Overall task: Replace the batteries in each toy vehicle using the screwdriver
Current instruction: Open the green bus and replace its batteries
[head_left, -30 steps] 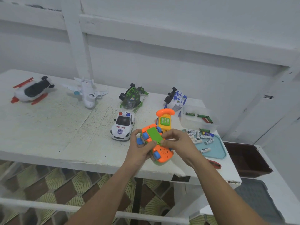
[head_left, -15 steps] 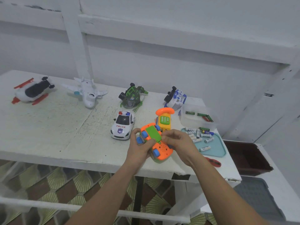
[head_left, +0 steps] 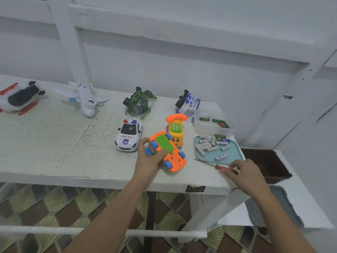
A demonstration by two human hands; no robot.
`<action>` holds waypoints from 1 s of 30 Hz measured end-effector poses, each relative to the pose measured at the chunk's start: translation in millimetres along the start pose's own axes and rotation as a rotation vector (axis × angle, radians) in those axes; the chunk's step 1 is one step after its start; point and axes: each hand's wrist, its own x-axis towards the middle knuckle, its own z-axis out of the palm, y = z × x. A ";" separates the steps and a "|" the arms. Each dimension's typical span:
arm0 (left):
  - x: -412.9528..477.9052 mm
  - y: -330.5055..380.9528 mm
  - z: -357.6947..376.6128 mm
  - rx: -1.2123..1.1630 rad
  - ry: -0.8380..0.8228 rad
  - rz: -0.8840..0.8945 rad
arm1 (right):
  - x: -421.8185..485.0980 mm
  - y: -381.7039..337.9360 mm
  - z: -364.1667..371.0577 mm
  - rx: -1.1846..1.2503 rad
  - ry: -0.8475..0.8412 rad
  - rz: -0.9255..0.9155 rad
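An orange toy car (head_left: 168, 153) with blue wheels lies belly-up on the white table (head_left: 54, 143), its green battery cover facing me. My left hand (head_left: 149, 161) grips the car from the left side. My right hand (head_left: 244, 172) is at the table's right front corner, thumb and fingers closing around the red handle of the screwdriver (head_left: 221, 167), which lies on the table with its shaft pointing left. A teal tray (head_left: 235, 154) with several white batteries sits just behind the screwdriver.
A police car (head_left: 128, 136), yellow phone toy (head_left: 176, 130), green vehicle (head_left: 138, 104), blue-white vehicle (head_left: 188, 102), white plane (head_left: 84, 99) and a red-white toy (head_left: 18, 98) stand on the table. A clear box (head_left: 212, 125) holds green batteries. A brown bin (head_left: 268, 165) sits right.
My right hand left the orange car and moved right to the screwdriver's handle. My left hand keeps holding the car, now alone.
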 end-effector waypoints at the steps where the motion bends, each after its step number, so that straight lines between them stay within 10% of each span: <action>1: -0.4 0.3 0.4 0.000 0.001 0.001 | -2.4 3.8 5.1 0.017 -0.005 -0.018; 5: -2.6 0.7 1.7 0.001 0.001 0.006 | -7.4 8.9 6.8 0.212 0.000 -0.020; 13: -4.3 0.5 1.8 0.017 -0.010 0.023 | -19.7 -44.6 -35.9 1.434 0.035 0.009; 30: -1.1 -3.3 -0.4 0.003 0.005 0.000 | -33.2 -122.7 -19.4 0.888 0.160 -0.474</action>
